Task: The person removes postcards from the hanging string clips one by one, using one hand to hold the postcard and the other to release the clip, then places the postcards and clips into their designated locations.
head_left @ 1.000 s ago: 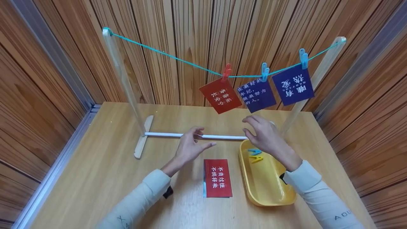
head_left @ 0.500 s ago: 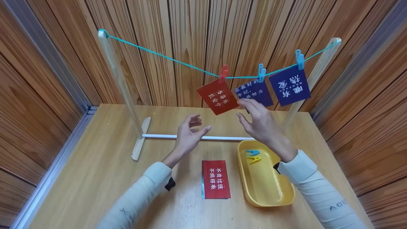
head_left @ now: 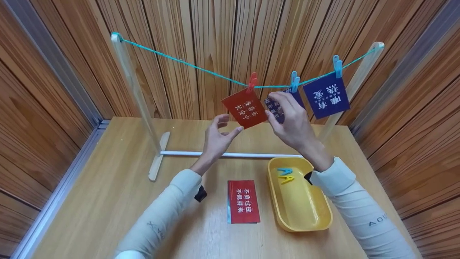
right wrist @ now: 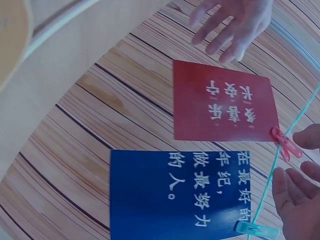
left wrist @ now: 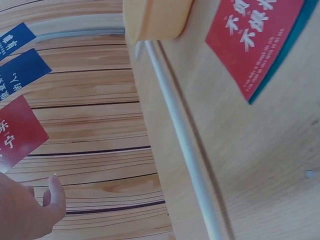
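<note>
A red card (head_left: 248,109) with white characters hangs from a teal string (head_left: 201,67), clipped by a red clothespin (head_left: 252,82). My left hand (head_left: 217,141) is just below and left of it, thumb and fingers spread around air, the thumb tip near the card's bottom corner. Beside the card's right edge is my right hand (head_left: 295,120), partly covering a dark blue card (right wrist: 145,195). In the right wrist view, those fingers (right wrist: 285,192) are parted near the red clothespin, holding nothing. A blue clothespin (head_left: 295,82) clips that blue card; another dark blue card (head_left: 326,96) hangs farther right.
Wooden posts (head_left: 134,90) hold up the string, with a white rod (head_left: 183,153) joining them low down. On the table (head_left: 107,201) lies a red-topped stack of cards (head_left: 244,201). The yellow tray (head_left: 300,201) holds a blue clothespin (head_left: 284,171) and a yellow clothespin (head_left: 286,179).
Both hands have risen toward the hanging red card, the right one passing up in front of the middle blue card. The hanging cards and the tray's clothespins stay as they were.
</note>
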The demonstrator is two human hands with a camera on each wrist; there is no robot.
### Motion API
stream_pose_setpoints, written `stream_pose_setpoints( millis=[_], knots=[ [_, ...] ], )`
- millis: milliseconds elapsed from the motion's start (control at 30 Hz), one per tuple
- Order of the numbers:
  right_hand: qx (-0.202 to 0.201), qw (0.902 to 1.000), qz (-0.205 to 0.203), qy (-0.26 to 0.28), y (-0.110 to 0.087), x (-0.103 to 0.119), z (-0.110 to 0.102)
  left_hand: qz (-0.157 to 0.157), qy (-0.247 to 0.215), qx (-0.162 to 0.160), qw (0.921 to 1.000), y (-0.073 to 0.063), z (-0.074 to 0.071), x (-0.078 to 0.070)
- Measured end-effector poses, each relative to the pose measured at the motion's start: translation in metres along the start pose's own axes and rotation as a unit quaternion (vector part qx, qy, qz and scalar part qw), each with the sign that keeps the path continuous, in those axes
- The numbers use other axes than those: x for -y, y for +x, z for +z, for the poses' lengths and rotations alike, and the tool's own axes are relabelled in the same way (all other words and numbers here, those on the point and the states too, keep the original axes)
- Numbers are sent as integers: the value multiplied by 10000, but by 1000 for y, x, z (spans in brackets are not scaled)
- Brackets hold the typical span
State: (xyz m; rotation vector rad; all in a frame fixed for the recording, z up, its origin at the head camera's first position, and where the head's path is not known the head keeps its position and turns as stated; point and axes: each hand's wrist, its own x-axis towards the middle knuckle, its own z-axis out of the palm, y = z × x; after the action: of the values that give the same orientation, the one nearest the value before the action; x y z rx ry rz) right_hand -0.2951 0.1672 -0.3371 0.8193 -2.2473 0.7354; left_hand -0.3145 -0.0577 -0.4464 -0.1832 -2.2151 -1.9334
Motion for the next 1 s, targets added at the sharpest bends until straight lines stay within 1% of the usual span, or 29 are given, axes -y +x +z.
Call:
stream_pose_setpoints(
  millis=[100, 267, 367, 533, 733, 900, 1000],
  knots=[
    [-89, 9997, 122, 190, 8, 2, -1, 122, -178, -64, 9997, 5, 1, -2],
    [-225, 9967, 476, 614, 20, 4, 0, 244, -455, -21, 9987, 12, 2, -3],
    [-228, 9943, 637, 819, 28, 5, 1, 338, -599, 45, 9976, 15, 3, -4],
    [-186, 9923, 761, 963, 39, 6, 4, 477, -765, 122, 9959, 21, 4, -9],
    [-292, 9879, 940, 1201, 52, 6, 8, 432, -746, 95, 9962, 28, 6, -12],
    [-161, 9851, 1164, 1256, 57, 6, 13, 339, -876, 56, 9956, 30, 11, -12],
    [-47, 9841, 1227, 1284, 61, 8, 18, 341, -966, 64, 9947, 32, 12, -13]
  ],
)
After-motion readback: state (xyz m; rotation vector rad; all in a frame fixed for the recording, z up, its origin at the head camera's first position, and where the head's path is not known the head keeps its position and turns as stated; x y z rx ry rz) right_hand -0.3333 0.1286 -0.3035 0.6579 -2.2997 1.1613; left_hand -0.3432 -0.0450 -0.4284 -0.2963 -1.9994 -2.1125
